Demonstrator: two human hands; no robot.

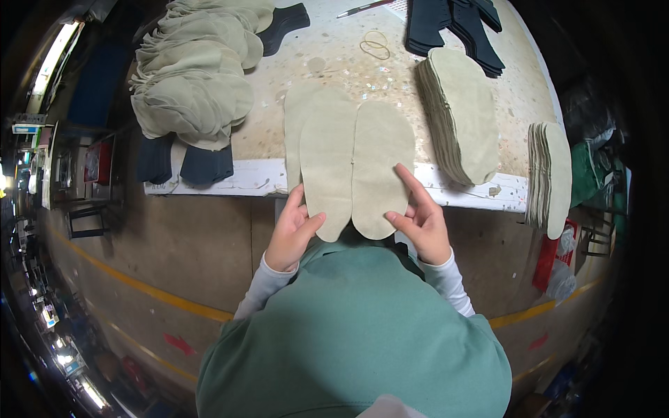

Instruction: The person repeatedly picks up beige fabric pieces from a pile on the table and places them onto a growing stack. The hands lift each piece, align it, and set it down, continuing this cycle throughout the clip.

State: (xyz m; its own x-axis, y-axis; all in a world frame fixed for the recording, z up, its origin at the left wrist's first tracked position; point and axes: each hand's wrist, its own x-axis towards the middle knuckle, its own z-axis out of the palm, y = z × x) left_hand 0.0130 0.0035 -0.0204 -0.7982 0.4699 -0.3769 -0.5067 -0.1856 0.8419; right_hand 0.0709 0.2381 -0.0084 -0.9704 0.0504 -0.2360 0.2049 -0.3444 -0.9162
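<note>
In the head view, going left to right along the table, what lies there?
Heap of pale cut pieces → insole-shaped pieces held by the left hand and right hand → tall pale insole stack → smaller stack at the table's right edge.

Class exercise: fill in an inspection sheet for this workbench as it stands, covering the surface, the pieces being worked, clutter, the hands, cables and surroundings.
Surface: pale speckled table, worn and stained.
Job's things: two beige sole-shaped pieces held side by side at the table edge, a third partly beneath.
Clutter: beige stacks, heap of beige pieces, dark pieces, rubber bands, pen.
Hands: left hand grips the left piece; right hand grips the right piece.
Cables: nothing seen.
Surroundings: floor with yellow line, red crate.
</note>
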